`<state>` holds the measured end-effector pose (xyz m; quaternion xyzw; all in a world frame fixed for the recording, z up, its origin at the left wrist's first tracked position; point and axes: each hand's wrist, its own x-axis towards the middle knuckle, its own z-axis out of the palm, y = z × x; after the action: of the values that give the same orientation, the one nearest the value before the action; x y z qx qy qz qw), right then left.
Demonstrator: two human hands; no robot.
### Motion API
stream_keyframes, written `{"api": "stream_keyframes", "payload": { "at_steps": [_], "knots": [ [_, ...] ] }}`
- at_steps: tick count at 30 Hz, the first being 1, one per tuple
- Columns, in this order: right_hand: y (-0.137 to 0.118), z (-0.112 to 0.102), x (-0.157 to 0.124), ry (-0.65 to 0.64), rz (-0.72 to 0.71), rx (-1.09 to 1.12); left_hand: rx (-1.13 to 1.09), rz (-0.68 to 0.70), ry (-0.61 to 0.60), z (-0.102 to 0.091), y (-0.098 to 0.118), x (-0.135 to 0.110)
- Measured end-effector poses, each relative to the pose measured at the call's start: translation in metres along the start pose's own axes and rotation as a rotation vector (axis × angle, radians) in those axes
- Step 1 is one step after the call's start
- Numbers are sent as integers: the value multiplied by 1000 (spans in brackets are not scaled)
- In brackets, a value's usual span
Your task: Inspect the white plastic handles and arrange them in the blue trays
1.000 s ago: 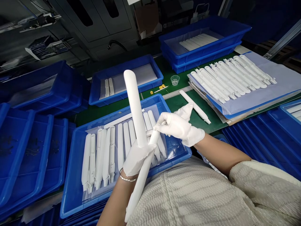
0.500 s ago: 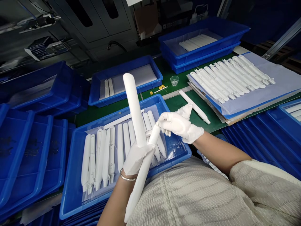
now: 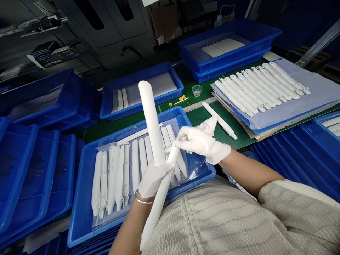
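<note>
My left hand [image 3: 152,179], in a white glove, is closed around two long white plastic tube-like parts. One plastic part [image 3: 151,120] points up and away with its rounded end at the top. The other plastic part [image 3: 159,202] slants down beneath my palm toward my lap. At the upper end of this slanted part, my gloved right hand [image 3: 198,141] is pinched, thumb and fingertips touching the tip. Out from behind the right hand sticks what looks like a folded white cloth [image 3: 209,125]. Below both hands lies a blue tray [image 3: 82,184] with several similar parts.
A single white part [image 3: 219,120] lies on the green table [image 3: 239,136]. To the right, several parts rest on a lined stack of sheets [image 3: 316,90]. A clear cup [image 3: 197,91] and small yellow pieces [image 3: 183,97] stand behind. More blue trays [image 3: 175,79] surround the area.
My right fingertips have shifted slightly left and down over the tip of the slanted part. My left hand and both parts stay almost still.
</note>
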<state>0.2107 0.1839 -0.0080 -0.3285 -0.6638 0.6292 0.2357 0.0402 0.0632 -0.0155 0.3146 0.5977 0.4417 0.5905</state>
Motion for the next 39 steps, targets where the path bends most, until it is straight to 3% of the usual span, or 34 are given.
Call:
{"api": "stream_keyframes", "payload": {
  "at_steps": [4,9,14,19,21,26,32,36,39],
  "knots": [
    [-1,1,0,-12,93,97,-34,18,-7,-2,-2,1],
    [-2,1,-1,24,-8,-24,-19,3,-3,-1,-2,1],
    [1,3,3,12,135,271,-109,1,-14,0,-1,0],
    [10,7,3,-11,81,445,-174,-1,-40,2,-1,-1],
    [10,11,0,3,54,360,-184,14,-38,2,-2,-1],
    [-2,17,-4,174,-48,-79,-174,23,18,2,-4,1],
    [3,12,9,57,92,325,-241,16,-79,1,-1,2],
    [17,13,18,184,91,477,-301,91,-3,-2,3,8],
    [23,15,21,186,79,499,-300,159,114,-8,7,16]
  ]
}}
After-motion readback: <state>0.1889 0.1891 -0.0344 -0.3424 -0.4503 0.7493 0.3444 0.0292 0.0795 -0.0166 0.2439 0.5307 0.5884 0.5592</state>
